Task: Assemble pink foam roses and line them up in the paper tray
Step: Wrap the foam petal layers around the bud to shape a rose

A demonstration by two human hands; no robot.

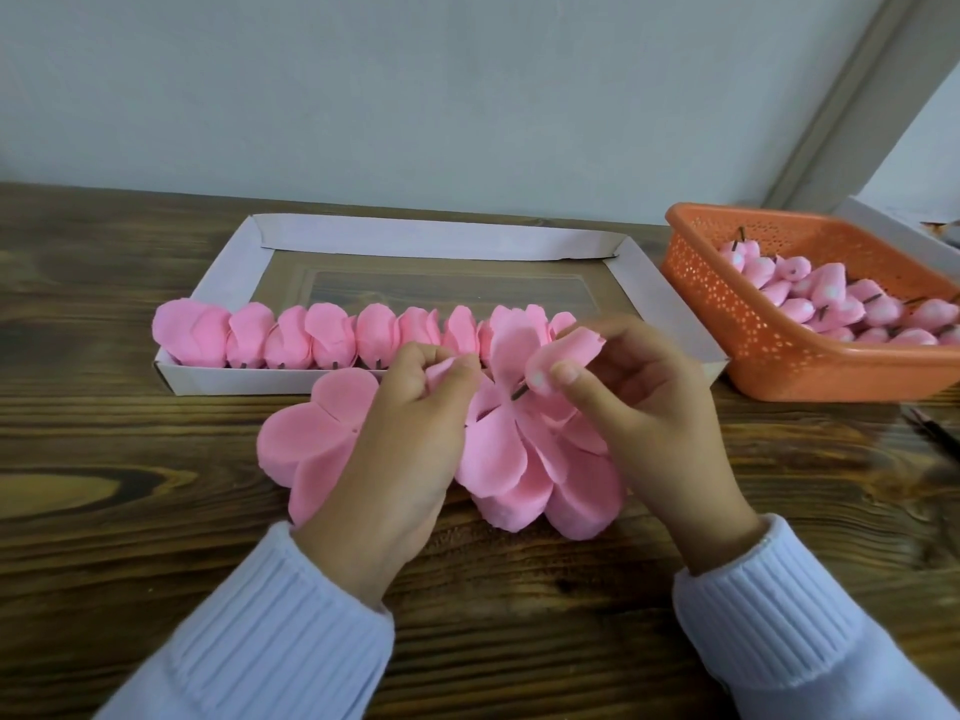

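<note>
A white paper tray [660, 298] lies on the wooden table, with a row of several finished pink foam roses [291, 337] lined up along its near wall. In front of the tray sit stacks of flat pink foam petal sheets [311, 433]. My left hand [410, 423] pinches a petal sheet [493, 449] lifted off the stack. My right hand [639, 402] pinches a pink rose bud [566, 350] whose short dark stem points down-left at the centre of that sheet.
An orange perforated plastic basket [748, 324] at the right holds several pink buds [841, 304] with dark stems. A white box edge [904, 231] shows behind it. A dark thin object [930, 433] lies at the right table edge. Wall close behind the tray.
</note>
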